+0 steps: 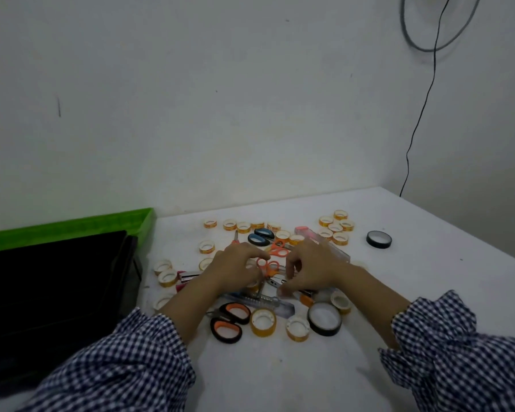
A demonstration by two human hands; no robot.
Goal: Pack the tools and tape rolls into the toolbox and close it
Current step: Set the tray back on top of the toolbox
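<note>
Left hand (pixel 238 264) fingers pinch the small orange scissors (pixel 267 267) amid scattered tape rolls (pixel 263 322) on the desk (pixel 280 379). Right hand (pixel 312 270) fingers curl downward; grip cannot be determined. Toolbox (pixel 57 269) sits left.

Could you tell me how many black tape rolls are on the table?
2. The far black roll lies alone at the right; the near black roll sits just nearer than the right hand. Others may be hidden.
</note>
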